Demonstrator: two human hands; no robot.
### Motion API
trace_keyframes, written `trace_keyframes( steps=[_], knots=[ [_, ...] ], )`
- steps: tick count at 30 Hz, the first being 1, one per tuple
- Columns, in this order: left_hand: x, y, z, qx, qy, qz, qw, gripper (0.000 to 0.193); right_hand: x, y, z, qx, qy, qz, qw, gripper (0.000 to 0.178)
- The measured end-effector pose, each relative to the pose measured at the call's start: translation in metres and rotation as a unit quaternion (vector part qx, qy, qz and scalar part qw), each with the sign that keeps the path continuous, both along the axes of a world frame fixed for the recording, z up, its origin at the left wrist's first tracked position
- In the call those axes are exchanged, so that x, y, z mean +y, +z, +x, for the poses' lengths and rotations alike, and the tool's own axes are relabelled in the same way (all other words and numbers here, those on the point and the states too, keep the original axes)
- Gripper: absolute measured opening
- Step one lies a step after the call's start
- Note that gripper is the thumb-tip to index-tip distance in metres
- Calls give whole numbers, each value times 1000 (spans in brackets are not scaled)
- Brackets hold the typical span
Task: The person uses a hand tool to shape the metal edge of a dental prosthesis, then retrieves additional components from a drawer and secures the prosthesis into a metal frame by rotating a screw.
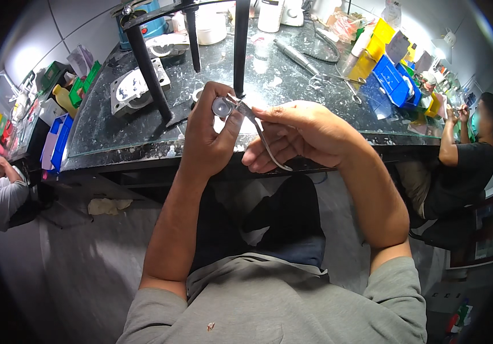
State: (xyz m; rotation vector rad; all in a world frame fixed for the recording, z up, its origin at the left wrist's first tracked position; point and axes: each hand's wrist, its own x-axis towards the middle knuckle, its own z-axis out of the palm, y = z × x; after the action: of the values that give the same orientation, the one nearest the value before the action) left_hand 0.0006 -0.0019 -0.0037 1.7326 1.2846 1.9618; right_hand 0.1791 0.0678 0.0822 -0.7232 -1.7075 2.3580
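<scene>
My left hand (212, 135) pinches a small round grey cup-like piece (222, 107) between thumb and fingers, just above the bench's front edge. A pair of metal pliers (267, 144) has its jaws right beside that piece, close to my left thumb. Its curved handle hangs down toward my lap. My right hand (309, 135) holds the pliers, thumb on the upper part and the other fingers loosely curled behind the handle. Whether the jaws bite on the round piece is too small to tell.
A black metal frame (145, 74) rises in front of me. On the dusty bench (100, 135) are a metal mould block (139, 86), a handpiece (296, 56), scissors (354, 92) and a blue bin (394, 80). Other people sit left (8, 198) and right (467, 155).
</scene>
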Motion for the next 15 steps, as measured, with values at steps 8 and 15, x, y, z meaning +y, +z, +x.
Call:
trace_keyframes(
  steps=[8, 15],
  knots=[
    [-4, 2, -1, 17, 10, -37, 999, 22, 5, -1, -2, -39, -7, 54, 998, 40],
    [5, 11, 3, 82, 126, 103, 983, 27, -18, -12, -8, 11, -38, 74, 996, 37]
  ],
)
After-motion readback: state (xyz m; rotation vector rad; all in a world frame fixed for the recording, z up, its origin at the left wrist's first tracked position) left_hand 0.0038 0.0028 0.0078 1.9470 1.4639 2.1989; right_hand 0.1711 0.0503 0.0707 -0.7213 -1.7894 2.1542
